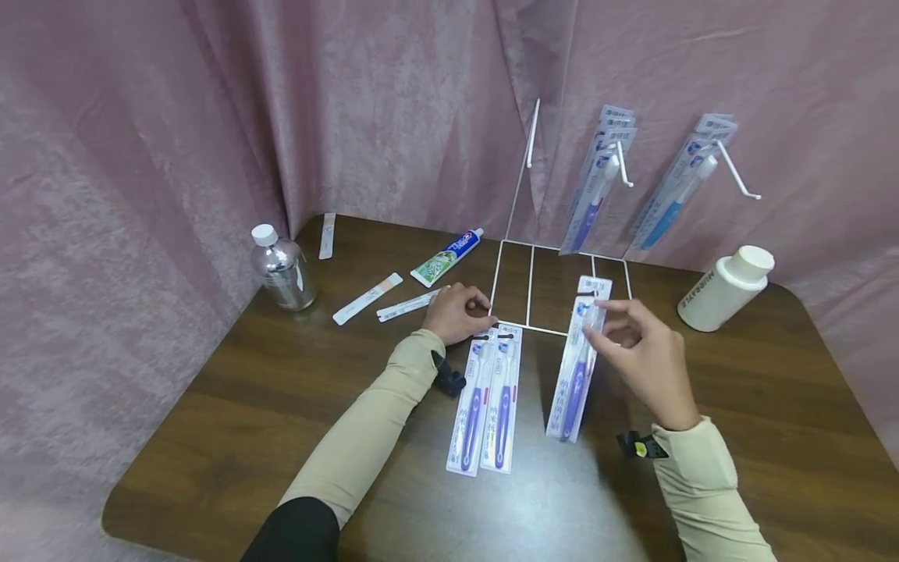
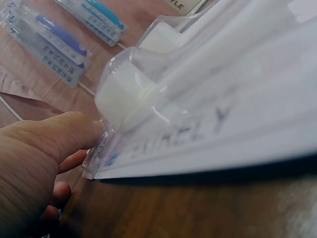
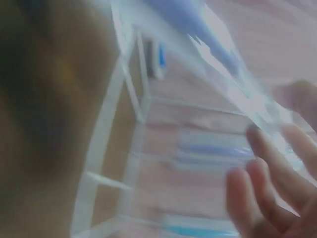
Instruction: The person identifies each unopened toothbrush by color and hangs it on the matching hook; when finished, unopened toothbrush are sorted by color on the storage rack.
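Observation:
My right hand [image 1: 642, 355] pinches a packaged purple toothbrush [image 1: 577, 367] near its upper end, with the pack hanging at a slant over the table. In the right wrist view the pack [image 3: 218, 54] is blurred and the fingertips [image 3: 240, 181] lie beside it. At the top of two more packaged purple toothbrushes [image 1: 502, 406], side by side in front of the rack, is my left hand [image 1: 453, 314]. The left wrist view shows its thumb [image 2: 74, 126] and fingers pinching the card edge of these packs [image 2: 163, 144], bristles large in front of the camera.
A white wire rack [image 1: 531, 289] stands behind, two hooks holding purple packs [image 1: 597, 187] and blue packs [image 1: 681, 187]; its left hook [image 1: 533, 133] is bare. Around lie a toothpaste tube [image 1: 447, 257], paper strips [image 1: 367, 299], a silver bottle [image 1: 284, 273] and a white bottle [image 1: 726, 289].

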The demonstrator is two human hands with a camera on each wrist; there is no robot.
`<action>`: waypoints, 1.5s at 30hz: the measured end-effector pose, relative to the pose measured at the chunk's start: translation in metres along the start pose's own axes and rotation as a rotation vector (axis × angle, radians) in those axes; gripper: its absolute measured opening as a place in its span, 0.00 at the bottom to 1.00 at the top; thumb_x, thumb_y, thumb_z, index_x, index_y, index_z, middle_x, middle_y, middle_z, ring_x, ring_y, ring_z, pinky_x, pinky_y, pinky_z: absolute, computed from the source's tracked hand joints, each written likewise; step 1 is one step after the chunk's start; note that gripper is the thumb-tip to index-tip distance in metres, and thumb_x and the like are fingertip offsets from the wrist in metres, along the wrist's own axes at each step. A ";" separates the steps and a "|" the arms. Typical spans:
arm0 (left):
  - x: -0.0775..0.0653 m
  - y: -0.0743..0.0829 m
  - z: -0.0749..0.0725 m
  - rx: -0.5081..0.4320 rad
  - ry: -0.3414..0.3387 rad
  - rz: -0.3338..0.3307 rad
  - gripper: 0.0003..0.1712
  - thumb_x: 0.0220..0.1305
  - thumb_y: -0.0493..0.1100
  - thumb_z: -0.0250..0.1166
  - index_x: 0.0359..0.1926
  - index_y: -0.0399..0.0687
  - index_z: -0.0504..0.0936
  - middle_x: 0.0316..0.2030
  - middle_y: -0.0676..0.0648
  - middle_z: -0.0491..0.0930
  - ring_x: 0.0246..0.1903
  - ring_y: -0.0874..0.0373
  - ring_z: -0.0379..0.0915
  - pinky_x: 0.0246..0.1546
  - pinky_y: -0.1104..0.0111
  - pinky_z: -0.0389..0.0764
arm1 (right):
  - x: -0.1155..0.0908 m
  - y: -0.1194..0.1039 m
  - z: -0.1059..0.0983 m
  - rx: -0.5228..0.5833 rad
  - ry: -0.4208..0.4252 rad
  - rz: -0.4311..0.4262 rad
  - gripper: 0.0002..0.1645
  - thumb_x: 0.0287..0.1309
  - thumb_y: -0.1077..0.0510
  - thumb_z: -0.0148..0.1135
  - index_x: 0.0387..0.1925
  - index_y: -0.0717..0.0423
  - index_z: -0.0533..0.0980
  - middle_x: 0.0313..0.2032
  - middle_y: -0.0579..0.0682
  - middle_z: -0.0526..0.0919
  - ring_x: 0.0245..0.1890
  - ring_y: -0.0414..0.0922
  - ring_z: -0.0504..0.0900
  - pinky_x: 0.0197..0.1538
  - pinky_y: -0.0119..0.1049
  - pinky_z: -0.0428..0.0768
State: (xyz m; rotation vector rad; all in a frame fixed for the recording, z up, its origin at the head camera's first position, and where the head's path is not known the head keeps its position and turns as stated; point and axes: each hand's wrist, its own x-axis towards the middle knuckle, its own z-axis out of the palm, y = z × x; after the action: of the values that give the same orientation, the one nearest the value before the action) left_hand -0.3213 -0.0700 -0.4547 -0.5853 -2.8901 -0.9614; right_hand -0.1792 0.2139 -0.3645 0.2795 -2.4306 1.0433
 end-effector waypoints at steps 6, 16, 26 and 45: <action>-0.001 0.000 -0.003 0.012 -0.003 -0.004 0.18 0.60 0.60 0.77 0.45 0.59 0.87 0.41 0.51 0.77 0.47 0.53 0.72 0.54 0.55 0.69 | 0.041 -0.030 -0.029 -0.032 0.352 -0.172 0.25 0.53 0.66 0.81 0.54 0.56 0.86 0.35 0.59 0.90 0.22 0.22 0.73 0.32 0.15 0.70; -0.003 0.005 -0.005 0.007 -0.005 -0.006 0.19 0.60 0.59 0.77 0.46 0.58 0.87 0.40 0.51 0.77 0.47 0.52 0.72 0.54 0.56 0.70 | 0.081 -0.046 -0.034 -0.024 0.422 -0.222 0.23 0.54 0.61 0.81 0.54 0.52 0.87 0.35 0.59 0.90 0.21 0.17 0.70 0.31 0.16 0.67; -0.004 0.005 -0.005 0.009 -0.003 -0.003 0.18 0.60 0.59 0.77 0.45 0.59 0.88 0.40 0.52 0.77 0.46 0.54 0.72 0.54 0.57 0.70 | 0.117 -0.024 -0.010 -0.128 0.400 -0.104 0.22 0.62 0.50 0.76 0.57 0.49 0.85 0.40 0.52 0.92 0.20 0.19 0.66 0.32 0.25 0.63; -0.006 0.006 -0.005 0.025 0.004 0.005 0.17 0.61 0.60 0.76 0.45 0.59 0.88 0.40 0.52 0.77 0.45 0.54 0.73 0.52 0.57 0.71 | 0.061 -0.016 0.037 0.115 0.246 0.086 0.15 0.65 0.58 0.72 0.52 0.56 0.82 0.30 0.54 0.86 0.20 0.33 0.74 0.27 0.27 0.71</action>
State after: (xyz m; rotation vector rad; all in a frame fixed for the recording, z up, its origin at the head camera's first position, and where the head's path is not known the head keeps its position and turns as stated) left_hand -0.3139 -0.0706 -0.4483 -0.5877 -2.8918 -0.9239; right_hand -0.2392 0.1762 -0.3455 0.0790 -2.1829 1.1827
